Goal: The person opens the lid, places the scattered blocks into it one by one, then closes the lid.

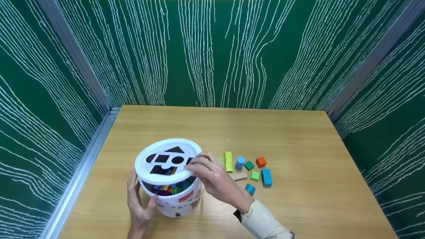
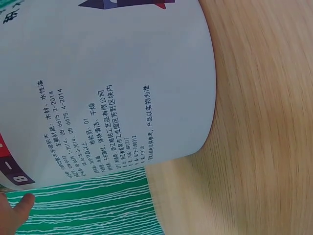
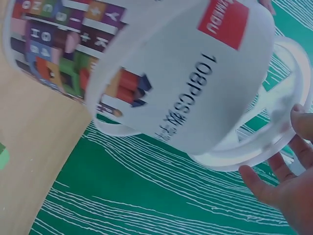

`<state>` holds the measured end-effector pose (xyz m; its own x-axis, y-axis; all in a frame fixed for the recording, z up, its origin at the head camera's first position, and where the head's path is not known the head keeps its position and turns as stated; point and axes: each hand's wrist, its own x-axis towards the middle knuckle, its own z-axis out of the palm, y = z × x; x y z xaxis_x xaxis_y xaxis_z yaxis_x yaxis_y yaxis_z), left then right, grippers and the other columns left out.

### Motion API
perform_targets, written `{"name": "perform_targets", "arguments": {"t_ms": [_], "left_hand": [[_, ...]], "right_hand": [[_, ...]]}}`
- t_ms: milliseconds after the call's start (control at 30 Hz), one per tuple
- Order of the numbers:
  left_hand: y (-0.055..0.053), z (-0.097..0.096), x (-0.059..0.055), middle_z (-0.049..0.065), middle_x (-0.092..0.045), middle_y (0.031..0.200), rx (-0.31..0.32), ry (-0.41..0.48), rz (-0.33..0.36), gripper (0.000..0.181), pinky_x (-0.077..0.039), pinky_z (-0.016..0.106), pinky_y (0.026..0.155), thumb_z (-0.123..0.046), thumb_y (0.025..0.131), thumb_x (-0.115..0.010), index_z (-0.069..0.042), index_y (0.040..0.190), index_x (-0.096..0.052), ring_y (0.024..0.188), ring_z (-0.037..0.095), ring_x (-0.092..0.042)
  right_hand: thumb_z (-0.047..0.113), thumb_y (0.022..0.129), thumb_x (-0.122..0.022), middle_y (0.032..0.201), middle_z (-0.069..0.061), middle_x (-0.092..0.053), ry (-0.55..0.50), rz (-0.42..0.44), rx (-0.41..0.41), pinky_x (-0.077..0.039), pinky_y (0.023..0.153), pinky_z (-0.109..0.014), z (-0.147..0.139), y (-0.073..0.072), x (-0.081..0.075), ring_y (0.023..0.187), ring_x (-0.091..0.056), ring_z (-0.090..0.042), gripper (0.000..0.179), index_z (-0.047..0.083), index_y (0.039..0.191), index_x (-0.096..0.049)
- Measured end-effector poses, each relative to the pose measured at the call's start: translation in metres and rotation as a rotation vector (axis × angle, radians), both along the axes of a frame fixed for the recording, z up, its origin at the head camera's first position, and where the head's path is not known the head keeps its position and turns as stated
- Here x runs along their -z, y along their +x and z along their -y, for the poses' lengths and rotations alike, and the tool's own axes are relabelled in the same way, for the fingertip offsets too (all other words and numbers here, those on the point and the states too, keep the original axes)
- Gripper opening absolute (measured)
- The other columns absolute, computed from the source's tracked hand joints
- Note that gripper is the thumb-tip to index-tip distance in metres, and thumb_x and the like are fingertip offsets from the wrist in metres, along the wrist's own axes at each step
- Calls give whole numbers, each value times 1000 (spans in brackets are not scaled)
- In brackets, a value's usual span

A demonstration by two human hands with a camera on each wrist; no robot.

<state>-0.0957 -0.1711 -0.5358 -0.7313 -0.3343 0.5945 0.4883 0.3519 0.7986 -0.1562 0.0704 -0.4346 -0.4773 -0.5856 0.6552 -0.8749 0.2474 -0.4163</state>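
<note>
A white bucket [image 1: 171, 208] stands at the table's front left, with many coloured blocks [image 1: 172, 188] inside. Its white lid [image 1: 187, 151], cut with shaped holes, sits tilted over the mouth, raised at the front. My left hand [image 1: 141, 209] holds the bucket's left side, thumb near the front rim. My right hand [image 1: 215, 176] pinches the lid's right edge between thumb and fingers. In the right wrist view a gap shows between the lid [image 3: 234, 159] and the bucket wall [image 3: 195, 88]. Printed text covers the bucket [image 2: 112, 58] in the left wrist view, where only a fingertip [image 2: 24, 203] shows.
Loose blocks lie right of the bucket: a yellow-green bar [image 1: 228, 162], a blue cylinder [image 1: 240, 163], a red cube [image 1: 261, 162], a blue block [image 1: 266, 177], a plain wooden bar [image 1: 239, 176] and others. Green line-patterned walls [image 1: 229, 66] enclose the wooden table [image 1: 298, 199].
</note>
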Motion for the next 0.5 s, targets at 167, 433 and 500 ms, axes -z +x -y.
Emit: {"name": "perform_targets", "arguments": {"t_ms": [167,433,500], "left_hand": [[2,0,2,18,-23,152,39,-67,-17,77,-26,55,108,-4,67,-68,3,138,-37,139,27,-22],[5,2,-4,10,-23,153,36,-86,31,49,-23,63,105,-10,65,-77,-3,106,-52,138,29,-22],[5,2,-5,10,-25,152,31,-91,27,48,-22,68,103,-10,64,-77,-3,104,-52,138,29,-23]], "right_hand": [[4,93,-56,120,3,-57,-69,65,31,-47,91,-32,-4,-6,-13,111,-45,-16,30,16,120,-63],[0,91,-58,115,3,-58,-229,93,168,-52,86,-29,-15,-10,-31,104,-53,-13,32,14,119,-62],[1,92,-57,112,1,-60,-279,112,201,-54,82,-30,-18,-10,-33,100,-56,-14,29,12,118,-62]]}}
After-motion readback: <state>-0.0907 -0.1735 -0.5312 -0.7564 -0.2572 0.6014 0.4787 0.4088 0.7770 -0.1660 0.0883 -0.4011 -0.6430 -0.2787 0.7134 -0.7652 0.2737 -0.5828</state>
